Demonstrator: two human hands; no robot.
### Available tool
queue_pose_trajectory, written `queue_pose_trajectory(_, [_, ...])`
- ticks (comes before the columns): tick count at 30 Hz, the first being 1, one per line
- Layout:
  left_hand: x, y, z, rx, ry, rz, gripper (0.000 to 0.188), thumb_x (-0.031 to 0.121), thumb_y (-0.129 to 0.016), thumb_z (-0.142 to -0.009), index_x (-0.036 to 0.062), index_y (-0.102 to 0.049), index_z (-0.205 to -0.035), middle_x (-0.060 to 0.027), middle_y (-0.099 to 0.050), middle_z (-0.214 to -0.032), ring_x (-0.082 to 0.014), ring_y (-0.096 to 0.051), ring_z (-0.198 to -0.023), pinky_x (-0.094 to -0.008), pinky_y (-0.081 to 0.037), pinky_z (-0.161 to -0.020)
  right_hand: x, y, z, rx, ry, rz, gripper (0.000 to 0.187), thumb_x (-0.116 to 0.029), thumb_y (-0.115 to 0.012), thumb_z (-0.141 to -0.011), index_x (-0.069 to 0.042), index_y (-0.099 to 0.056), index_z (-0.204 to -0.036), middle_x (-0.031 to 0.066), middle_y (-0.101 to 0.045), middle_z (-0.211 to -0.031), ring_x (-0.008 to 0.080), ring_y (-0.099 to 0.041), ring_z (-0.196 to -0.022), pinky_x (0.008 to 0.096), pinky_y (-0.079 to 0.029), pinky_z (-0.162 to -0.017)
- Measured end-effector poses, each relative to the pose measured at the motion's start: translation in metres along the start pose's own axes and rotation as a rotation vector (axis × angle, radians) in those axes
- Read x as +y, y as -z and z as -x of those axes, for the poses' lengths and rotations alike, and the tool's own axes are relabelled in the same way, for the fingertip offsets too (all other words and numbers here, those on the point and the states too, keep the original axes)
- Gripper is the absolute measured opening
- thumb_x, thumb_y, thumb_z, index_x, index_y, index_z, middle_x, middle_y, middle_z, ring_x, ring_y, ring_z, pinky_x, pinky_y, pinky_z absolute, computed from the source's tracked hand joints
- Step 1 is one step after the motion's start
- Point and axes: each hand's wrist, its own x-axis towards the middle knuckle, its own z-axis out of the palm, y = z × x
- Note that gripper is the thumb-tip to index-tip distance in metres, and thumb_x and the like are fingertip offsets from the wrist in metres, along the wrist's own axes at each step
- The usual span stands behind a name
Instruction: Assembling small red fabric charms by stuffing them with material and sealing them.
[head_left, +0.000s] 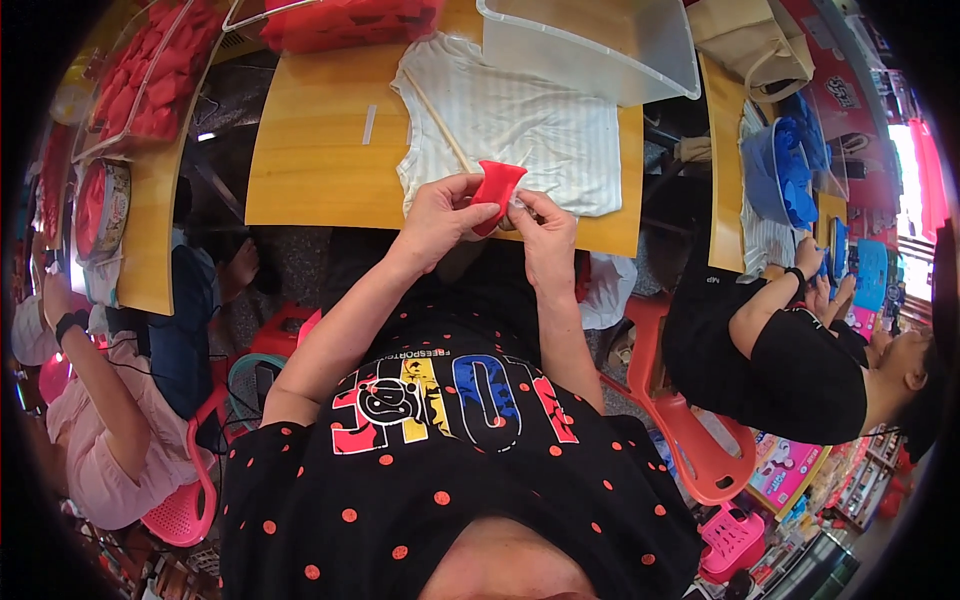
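Note:
A small red fabric piece (498, 186), shaped like a little pouch with flared corners, is held up over the table's near edge. My left hand (435, 222) grips it from the left, thumb in front and fingers behind. At its right side, my right hand (546, 238) is closed in a pinch on a small bit of white material (517, 203), whose kind I cannot make out. Beyond the hands a pale striped cloth (565, 130) lies spread on the table (310, 150). A thin wooden stick (436, 118) rests on this cloth, its near end close to the red piece.
At the table's far side stand a clear plastic bin (600, 55) and a heap of red fabric (350, 25). Left, another table holds red pieces (150, 80) in a clear bin. Co-workers sit left (120, 430) and right (800, 370), the right one near a blue tub (765, 180).

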Motion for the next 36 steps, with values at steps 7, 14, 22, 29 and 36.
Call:
queue_pose_trajectory(7, [-0.012, -0.002, 0.002, -0.021, -0.088, -0.122, 0.031, 0.004, -0.066, -0.082, 0.0000, -0.059, -0.112, -0.0043, -0.064, -0.097, -0.0105, -0.062, -0.081, -0.0232, -0.052, -0.069, -0.010, -0.020, 0.000, 0.215, 0.198, 0.354, 0.012, 0.001, -0.064, -0.078, 0.004, -0.063, -0.090, 0.0029, -0.059, -0.088, 0.0086, -0.058, -0.068, 0.0221, -0.047, -0.058])
queue_pose_trajectory(14, [0.004, 0.005, -0.004, 0.084, 0.163, 0.180, 0.027, 0.022, -0.062, -0.089, 0.0007, -0.063, -0.105, -0.0051, -0.065, -0.090, -0.0110, -0.061, -0.074, -0.0230, -0.051, -0.064, -0.007, -0.023, 0.000, 0.107, 0.041, 0.131, 0.013, 0.000, -0.064, -0.078, 0.004, -0.064, -0.091, 0.0073, -0.056, -0.096, 0.0108, -0.056, -0.070, 0.0225, -0.048, -0.060])
queue_pose_trajectory(22, [0.000, 0.002, -0.001, 0.047, 0.147, 0.232, 0.023, 0.022, -0.060, -0.091, 0.0014, -0.066, -0.100, -0.0031, -0.064, -0.084, -0.0092, -0.059, -0.069, -0.0239, -0.049, -0.059, -0.002, -0.023, 0.003, -0.043, 0.104, 0.103, 0.013, -0.004, -0.062, -0.084, 0.003, -0.065, -0.094, 0.0042, -0.051, -0.091, 0.0116, -0.054, -0.069, 0.0212, -0.045, -0.062])
queue_pose_trajectory(29, [-0.007, -0.005, -0.003, -0.002, 0.099, 0.168, 0.023, 0.018, -0.055, -0.093, 0.0036, -0.059, -0.111, -0.0028, -0.064, -0.094, -0.0082, -0.060, -0.077, -0.0237, -0.050, -0.066, -0.004, -0.019, -0.007, 0.112, -0.042, -0.225, 0.014, -0.003, -0.060, -0.087, 0.003, -0.063, -0.099, 0.0043, -0.057, -0.092, 0.0096, -0.056, -0.070, 0.0209, -0.047, -0.066])
queue_pose_trajectory(36, [0.005, -0.004, -0.003, 0.041, -0.010, 0.294, 0.026, 0.015, -0.057, -0.092, 0.0002, -0.056, -0.114, -0.0052, -0.064, -0.097, -0.0102, -0.062, -0.083, -0.0246, -0.052, -0.072, -0.021, -0.019, -0.001, 0.127, -0.094, -0.406, 0.024, 0.000, -0.062, -0.085, 0.005, -0.058, -0.108, 0.0075, -0.063, -0.096, 0.0112, -0.060, -0.083, 0.0223, -0.048, -0.076])
